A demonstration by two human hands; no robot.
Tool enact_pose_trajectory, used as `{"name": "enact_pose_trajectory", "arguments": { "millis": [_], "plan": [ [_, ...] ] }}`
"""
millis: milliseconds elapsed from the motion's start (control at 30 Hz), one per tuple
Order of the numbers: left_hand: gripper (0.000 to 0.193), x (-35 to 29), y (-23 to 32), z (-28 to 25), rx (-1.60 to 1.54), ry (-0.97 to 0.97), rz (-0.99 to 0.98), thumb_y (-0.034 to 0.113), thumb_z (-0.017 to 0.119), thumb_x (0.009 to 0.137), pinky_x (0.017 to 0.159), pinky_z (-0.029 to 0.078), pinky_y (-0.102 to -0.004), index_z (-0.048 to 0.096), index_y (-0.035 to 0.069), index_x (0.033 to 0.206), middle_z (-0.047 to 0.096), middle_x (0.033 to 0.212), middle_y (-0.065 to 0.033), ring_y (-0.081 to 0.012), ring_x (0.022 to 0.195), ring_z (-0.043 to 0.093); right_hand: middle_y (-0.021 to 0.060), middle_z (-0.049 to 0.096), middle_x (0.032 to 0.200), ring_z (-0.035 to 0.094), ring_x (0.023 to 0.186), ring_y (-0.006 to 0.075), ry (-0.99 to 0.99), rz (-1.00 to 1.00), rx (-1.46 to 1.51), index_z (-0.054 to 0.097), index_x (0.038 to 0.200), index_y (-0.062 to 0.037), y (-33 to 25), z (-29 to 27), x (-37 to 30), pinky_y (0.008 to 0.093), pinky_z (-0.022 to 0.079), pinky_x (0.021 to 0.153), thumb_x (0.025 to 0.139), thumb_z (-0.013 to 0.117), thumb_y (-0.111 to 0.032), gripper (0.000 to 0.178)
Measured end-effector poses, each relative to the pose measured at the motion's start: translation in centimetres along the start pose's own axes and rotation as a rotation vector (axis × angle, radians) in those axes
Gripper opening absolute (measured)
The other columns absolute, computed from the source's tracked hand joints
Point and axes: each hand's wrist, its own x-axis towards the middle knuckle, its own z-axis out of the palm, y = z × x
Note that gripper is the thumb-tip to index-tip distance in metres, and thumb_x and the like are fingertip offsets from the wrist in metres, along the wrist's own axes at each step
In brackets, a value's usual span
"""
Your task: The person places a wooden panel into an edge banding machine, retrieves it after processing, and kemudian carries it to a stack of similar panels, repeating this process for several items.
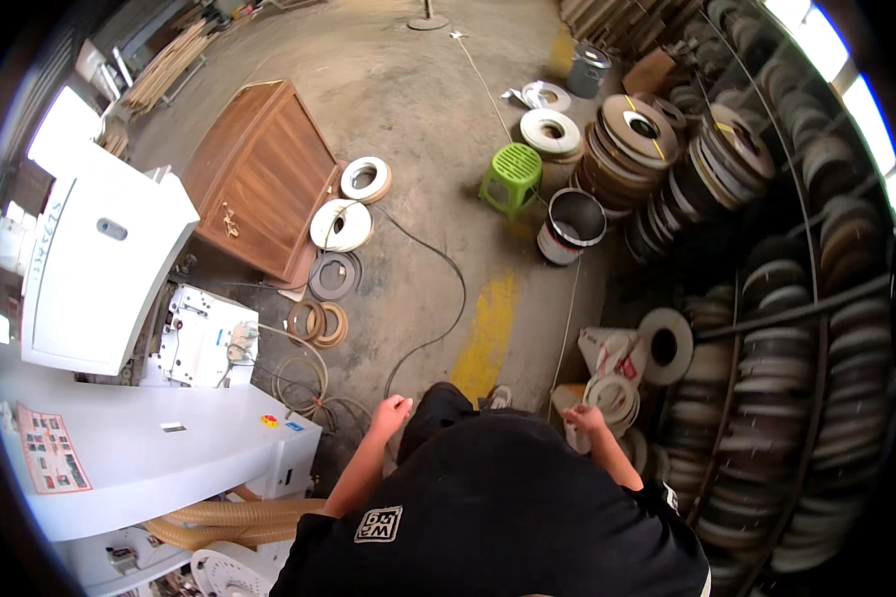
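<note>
Left hand (392, 413): out in front of the body, fingers curled in, nothing visible in it; whether they close on something small, cannot tell. Right hand (584, 418): fingers bent, against or just in front of the white roll (615, 384) in the view — contact cannot be confirmed, nor any grip.

White roll: low at the person's right, beside the bag (599, 346) and the upright disc (686, 346). Judged handling: moderate weight, springy in its turns, smooth-faced, edges easily nicked; loose turns could slide out sideways if lifted by one of them. Best hold — through the centre hole with fingers, thumb over the outer rim, all turns pinched together.

Left side, a little farther: the hose (319, 403), coiled on the floor, probably flexible. Beyond: the bucket (558, 247), then the green stool (516, 164).
</note>
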Motion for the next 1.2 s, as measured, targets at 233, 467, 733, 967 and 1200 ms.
{"name": "enact_pose_trajectory", "arguments": {
  "millis": [233,467,733,967,1200],
  "plan": [
    [0.028,12.7,2.1,0.7,-0.284,0.075,-0.26,0.031,0.063,0.091,0.06,0.05,-0.035,0.067,0.004,0.086,0.067,0.073,-0.0099,-0.0197,0.061,0.063,-0.0004,0.066,0.079,0.061,0.067,0.0102,-0.03,-0.271,0.05,0.065,0.094,-0.0073,-26.0,-7.0,19.0,0.0256,0.047,0.057,0.086,0.076,-0.026,0.023],
    [0.025,33.2,1.9,-4.8,0.007,-0.016,-0.442,0.028,0.061,0.09,0.061,0.052,-0.04,0.067,0.005,0.083,0.064,0.07,-0.0107,-0.0254,0.063,0.063,0.0081,0.067,0.099,0.063,0.095,0.0175,-0.586,-0.338,0.254,0.063,0.114,0.0001,-37.8,-5.8,31.8,0.0376,0.053,0.074,0.092,0.066,-0.033,0.039],
    [0.028,59.5,32.7,-17.8,-0.195,0.177,-0.009,0.032,0.061,0.091,0.069,0.053,-0.0356,0.068,0.005,0.099,0.07,0.079,-0.0088,-0.0193,0.071,0.068,0.0101,0.068,0.097,0.063,0.088,0.0171,-0.296,-0.169,-0.465,0.064,0.11,0.0012,-57.1,-4.4,46.1,0.0351,0.051,0.065,0.092,0.063,-0.027,0.033],
    [0.028,76.0,41.7,-22.3,-0.162,0.275,0.012,0.032,0.061,0.09,0.071,0.053,-0.036,0.069,0.006,0.097,0.071,0.085,-0.0098,-0.0199,0.073,0.069,0.0104,0.069,0.09,0.063,0.076,0.0158,-0.401,-0.239,-0.63,0.066,0.105,0.001,-79.1,-2.1,65.9,0.0312,0.048,0.055,0.093,0.061,-0.022,0.027],
    [0.028,83.8,47.9,-28.5,-0.359,0.526,-0.189,0.027,0.058,0.095,0.067,0.053,-0.0317,0.068,0.001,0.101,0.07,0.086,-0.0084,-0.016,0.074,0.067,0.0106,0.07,0.084,0.064,0.064,0.0144,-0.526,-0.329,-0.589,0.067,0.099,0.0008,-107.3,2.3,84.7,0.0274,0.045,0.046,0.093,0.058,-0.018,0.022]
  ]
}}
